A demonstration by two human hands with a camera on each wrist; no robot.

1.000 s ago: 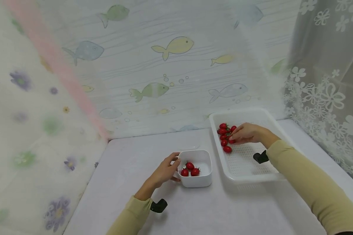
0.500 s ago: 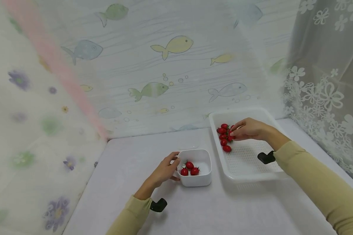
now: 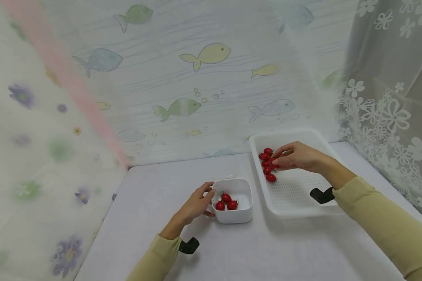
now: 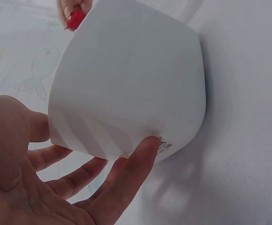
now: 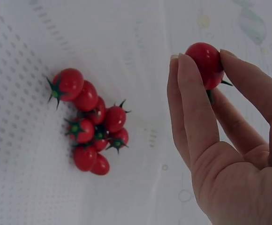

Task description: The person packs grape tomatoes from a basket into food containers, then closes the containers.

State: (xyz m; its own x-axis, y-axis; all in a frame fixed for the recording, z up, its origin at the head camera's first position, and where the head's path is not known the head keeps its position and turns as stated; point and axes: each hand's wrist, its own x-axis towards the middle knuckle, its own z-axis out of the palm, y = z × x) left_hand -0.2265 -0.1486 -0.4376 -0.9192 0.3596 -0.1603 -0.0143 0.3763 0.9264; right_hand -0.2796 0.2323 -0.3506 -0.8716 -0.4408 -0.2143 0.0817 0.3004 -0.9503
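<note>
In the head view my left hand (image 3: 197, 203) holds the left side of a small white box (image 3: 233, 217), with fingertips against its outer wall (image 4: 126, 84). Three red cherry tomatoes (image 3: 226, 198) lie inside the box. My right hand (image 3: 299, 157) is over the left part of a white perforated basket (image 3: 304, 213). Between thumb and fingertips it pinches one cherry tomato (image 5: 204, 63), green stem hanging down, raised above the others. Several more cherry tomatoes (image 5: 84, 130) are clustered along the basket's left wall, partly covered by my fingers in the head view.
Box and basket stand side by side on a white cloth-covered table (image 3: 140, 234), a narrow gap between them. A thin clear curved edge (image 3: 225, 176) shows just behind the box. Fish-patterned sheeting (image 3: 197, 117) rises at the back, and a lace curtain (image 3: 390, 113) hangs at the right.
My right hand has picked a cherry tomato from the cluster and lifted it, the wrist swinging slightly right. My left hand has stayed on the box.
</note>
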